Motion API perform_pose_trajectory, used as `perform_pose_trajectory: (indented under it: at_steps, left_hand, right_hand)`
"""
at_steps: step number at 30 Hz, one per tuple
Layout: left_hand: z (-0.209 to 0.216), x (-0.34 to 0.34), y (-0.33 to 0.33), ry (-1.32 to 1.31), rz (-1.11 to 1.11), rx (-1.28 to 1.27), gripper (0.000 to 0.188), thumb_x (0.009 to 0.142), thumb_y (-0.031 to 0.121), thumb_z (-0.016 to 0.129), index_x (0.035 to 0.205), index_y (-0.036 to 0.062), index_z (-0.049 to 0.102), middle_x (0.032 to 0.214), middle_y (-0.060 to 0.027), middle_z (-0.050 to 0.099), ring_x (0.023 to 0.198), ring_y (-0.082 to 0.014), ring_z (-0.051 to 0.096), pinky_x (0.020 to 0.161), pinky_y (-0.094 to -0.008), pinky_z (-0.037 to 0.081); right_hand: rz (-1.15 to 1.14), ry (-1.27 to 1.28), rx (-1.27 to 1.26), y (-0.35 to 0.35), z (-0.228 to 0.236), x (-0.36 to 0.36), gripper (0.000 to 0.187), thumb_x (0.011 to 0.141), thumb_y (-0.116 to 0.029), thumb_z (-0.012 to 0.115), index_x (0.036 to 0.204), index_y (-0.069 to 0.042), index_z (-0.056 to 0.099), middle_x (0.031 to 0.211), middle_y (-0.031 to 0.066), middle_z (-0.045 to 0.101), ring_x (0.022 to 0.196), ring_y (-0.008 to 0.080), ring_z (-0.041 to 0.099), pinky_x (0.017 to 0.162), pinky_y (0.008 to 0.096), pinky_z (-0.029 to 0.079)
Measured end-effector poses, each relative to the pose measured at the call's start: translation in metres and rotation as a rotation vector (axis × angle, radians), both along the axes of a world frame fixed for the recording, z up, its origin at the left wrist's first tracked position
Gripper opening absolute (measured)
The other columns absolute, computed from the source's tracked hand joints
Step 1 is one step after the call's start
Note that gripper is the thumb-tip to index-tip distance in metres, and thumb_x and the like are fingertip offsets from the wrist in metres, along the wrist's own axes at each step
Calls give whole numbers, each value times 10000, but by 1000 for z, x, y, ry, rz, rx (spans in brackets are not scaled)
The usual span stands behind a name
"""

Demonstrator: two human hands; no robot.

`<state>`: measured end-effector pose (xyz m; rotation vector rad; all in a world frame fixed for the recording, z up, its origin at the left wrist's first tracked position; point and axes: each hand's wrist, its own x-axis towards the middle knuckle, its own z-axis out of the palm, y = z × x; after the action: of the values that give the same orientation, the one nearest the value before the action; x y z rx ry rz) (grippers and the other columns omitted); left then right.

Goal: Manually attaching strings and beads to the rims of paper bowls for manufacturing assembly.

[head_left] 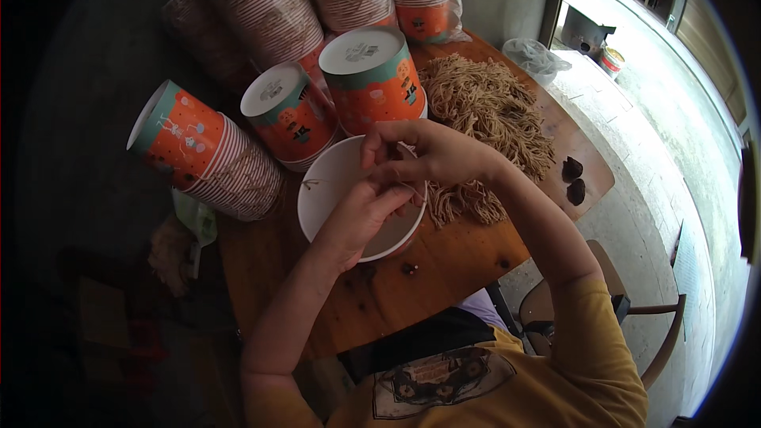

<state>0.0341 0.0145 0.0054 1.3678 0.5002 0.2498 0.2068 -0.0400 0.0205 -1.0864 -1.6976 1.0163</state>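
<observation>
Head view: your grip's a huddle, left hand point(369, 210) and right hand point(408, 157) touching over the white tub point(319, 210). Can't tell whether either's pinching the thin strand point(311, 183) there. I'd use fingertips only, clear of the rim; tan string pile point(487, 103) sits right on the tabletop point(468, 261).

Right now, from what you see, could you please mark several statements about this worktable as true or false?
1. The left hand and right hand are above the open white tub. True.
2. That white tub stands mouth down. False: its mouth faces up.
3. A heap of tan strands lies on the wooden table. True.
4. Nothing lies to the right of the strands. False: two dark pieces lie there.
5. The person's shirt is yellow. True.
</observation>
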Motion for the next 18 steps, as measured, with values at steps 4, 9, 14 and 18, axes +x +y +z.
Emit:
perform_pose_trajectory:
  at_steps: [4, 9, 14, 18]
  left_hand:
    - [-1, -1, 0, -33, -41, -47, 142, 929, 125, 543, 1032, 47, 602, 926, 20, 584, 786, -45, 494, 747, -199, 402]
    - [-1, -1, -2, -62, -92, -136, 170, 950, 165, 538, 1027, 36, 617, 912, 43, 574, 776, -22, 481, 732, -179, 397]
    - [-3, 2, -1, -29, -57, -160, 154, 944, 170, 552, 1020, 54, 621, 839, 61, 550, 726, -13, 462, 688, -171, 380]
    - [-5, 5, 2, -21, -48, -137, 142, 940, 171, 559, 1010, 65, 621, 823, 62, 550, 709, -13, 460, 681, -165, 374]
  right_hand:
    - [-36, 38, 29, 0, -4, -1, 147, 892, -99, 617, 1025, -50, 577, 852, -14, 575, 790, 56, 546, 695, 224, 467]
    - [-124, 65, -18, 0, -15, 3, 136, 891, -80, 611, 1017, -43, 577, 853, -12, 561, 800, 63, 530, 733, 230, 453]
    - [-499, -331, 514, -21, -25, 8, 123, 895, -101, 576, 990, -24, 584, 885, 75, 583, 846, 211, 578, 783, 319, 459]
    - [-540, -397, 461, -59, -28, -1, 162, 847, -168, 651, 944, -55, 588, 865, 75, 593, 846, 256, 587, 722, 359, 490]
